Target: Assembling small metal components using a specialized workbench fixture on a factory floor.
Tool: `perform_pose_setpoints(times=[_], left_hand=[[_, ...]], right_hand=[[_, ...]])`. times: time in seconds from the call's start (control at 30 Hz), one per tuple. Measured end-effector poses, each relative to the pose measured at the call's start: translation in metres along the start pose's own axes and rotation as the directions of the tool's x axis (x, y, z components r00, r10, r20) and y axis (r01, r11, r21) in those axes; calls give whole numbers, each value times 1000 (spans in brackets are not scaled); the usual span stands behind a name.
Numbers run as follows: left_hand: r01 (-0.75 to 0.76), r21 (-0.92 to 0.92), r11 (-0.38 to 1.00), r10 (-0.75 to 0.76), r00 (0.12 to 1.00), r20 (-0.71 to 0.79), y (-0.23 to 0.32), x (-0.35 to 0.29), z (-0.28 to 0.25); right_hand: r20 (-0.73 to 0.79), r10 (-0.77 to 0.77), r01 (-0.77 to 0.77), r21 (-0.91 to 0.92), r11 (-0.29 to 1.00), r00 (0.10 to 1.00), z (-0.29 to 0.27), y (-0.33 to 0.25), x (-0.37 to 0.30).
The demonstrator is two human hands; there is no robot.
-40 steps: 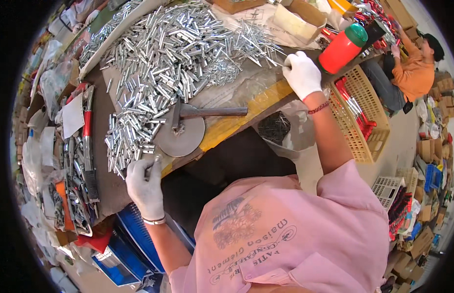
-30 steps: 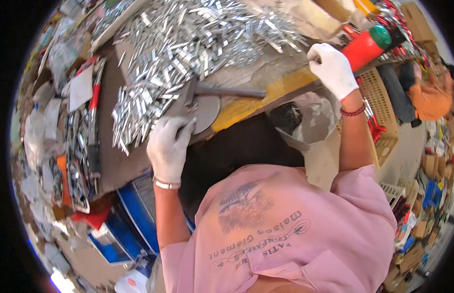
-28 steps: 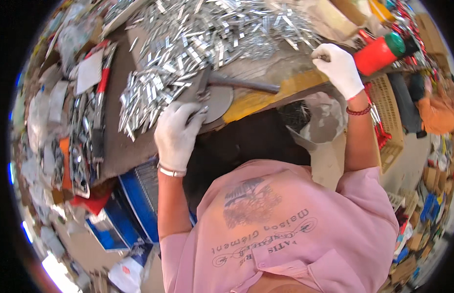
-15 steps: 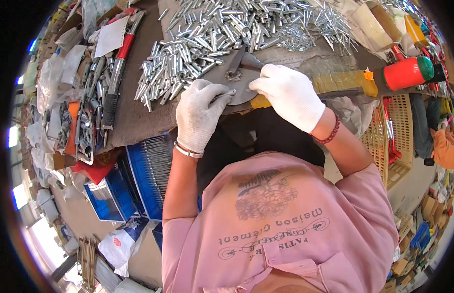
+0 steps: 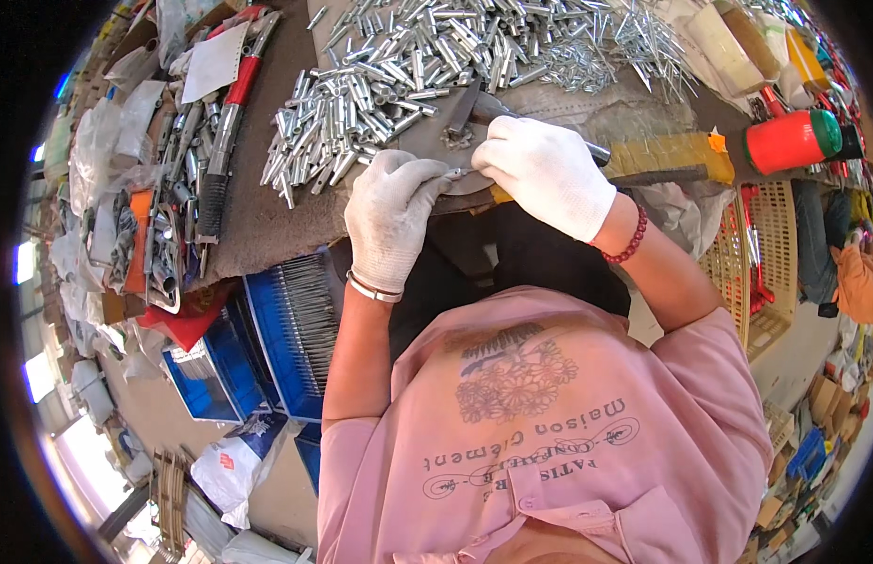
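At the cluttered workbench, we pinch a small metal pin between our gloved left hand and right hand at its near edge; beyond lies the round metal plate, then the heap of silver sleeves.

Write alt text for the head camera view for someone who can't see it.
Seen from above, a person in a pink shirt brings both white-gloved hands, left hand and right hand, together over a small metal piece at the edge of a round metal plate on a cluttered workbench. A heap of silver metal tubes lies beyond, with a red canister at right.
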State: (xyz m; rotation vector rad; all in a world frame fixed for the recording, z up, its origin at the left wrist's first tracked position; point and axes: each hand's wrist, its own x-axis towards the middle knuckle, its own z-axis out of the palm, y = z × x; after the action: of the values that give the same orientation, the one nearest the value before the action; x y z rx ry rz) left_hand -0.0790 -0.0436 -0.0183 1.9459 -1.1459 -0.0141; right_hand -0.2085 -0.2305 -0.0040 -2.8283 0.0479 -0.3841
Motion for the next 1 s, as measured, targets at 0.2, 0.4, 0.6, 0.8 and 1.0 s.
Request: perform_pose_setpoints(times=[0.2,0.4,0.6,0.8,1.0], left_hand=[[-22,17,1000,22,1000,-21,0,0,1],[-28,-35,999,28,1000,-15,5,4,4],[-24,-15,1000,24,999,34,7,2,-2],[-36,22,999,34,997,66,10,3,-5],[-18,40,999,15,997,72,11,2,-5]], right_hand=[[0,-47,47,-28,998,999,-2,-3,3],[-145,-120,127,40,991,982,-6,-8,4],[-229,-128,134,10,991,965,8,-9,-2],[-290,308,-367,-174,914,906,-38,57,-30],[-218,543,-579,-166,798,811,-37,109,-46]])
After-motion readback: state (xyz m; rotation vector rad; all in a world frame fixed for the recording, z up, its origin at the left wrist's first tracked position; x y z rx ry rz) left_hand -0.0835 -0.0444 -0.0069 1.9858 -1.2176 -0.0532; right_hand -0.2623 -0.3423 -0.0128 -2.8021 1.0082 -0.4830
